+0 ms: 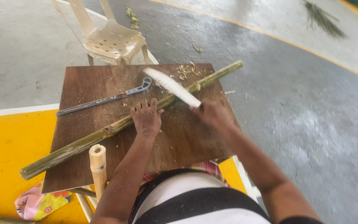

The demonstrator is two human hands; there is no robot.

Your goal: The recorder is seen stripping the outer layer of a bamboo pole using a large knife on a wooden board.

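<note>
A long green bamboo pole (104, 132) lies diagonally across a brown wooden board (187, 137). My left hand (146, 118) presses down on the pole near its middle, fingers spread. My right hand (215, 114) grips the handle of a broad knife (171, 87), whose pale blade is raised and blurred above the pole's upper part. A hand saw with a grey handle (104, 98) lies on the board beyond my left hand. Shavings (184, 71) are scattered near the board's far edge.
A short cut piece of bamboo (98, 168) stands upright at the board's near edge. A beige plastic chair (110, 39) stands behind the board. A flowered cloth (38, 203) lies on the yellow floor at lower left. Leafy scraps (324, 18) lie on the grey concrete.
</note>
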